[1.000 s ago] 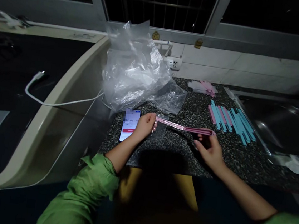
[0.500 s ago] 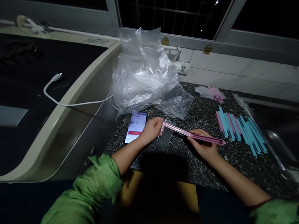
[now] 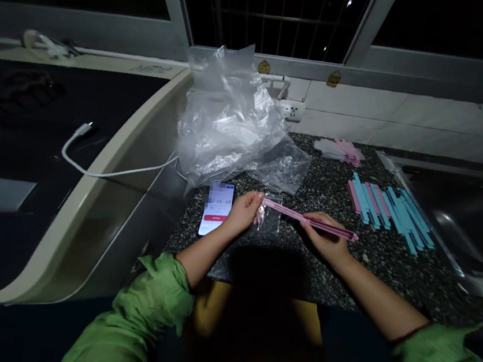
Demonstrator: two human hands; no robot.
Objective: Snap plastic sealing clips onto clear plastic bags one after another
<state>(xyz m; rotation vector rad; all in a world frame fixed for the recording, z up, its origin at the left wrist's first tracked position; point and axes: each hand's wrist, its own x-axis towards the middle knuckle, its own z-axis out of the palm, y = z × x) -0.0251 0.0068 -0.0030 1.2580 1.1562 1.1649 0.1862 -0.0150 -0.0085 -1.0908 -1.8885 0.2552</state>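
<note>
One long pink strip [image 3: 292, 213] was held by us above the dark speckled desk [image 3: 309, 197], and it ran aslant between our two hands; whether it was a single piece or several together, we could not tell. The fingers of our left hand [image 3: 241, 212] were narrow and pinched its left end, while the fingers of our right hand [image 3: 326, 237] were closed on it nearer to the right end, which stuck out beyond them. Just beside our left hand we had a small clear bag [image 3: 271, 222]; if they touched, we could not tell. A phone [image 3: 216, 210] with lit screen lay at the left of this hand. Behind it we saw a large crumpled plastic bag [image 3: 230, 124]. To the right, blue and pink strips [image 3: 372, 203] lay in a loose group near the sink [image 3: 462, 197], and behind them were pale and pink pieces [image 3: 336, 150].
</note>
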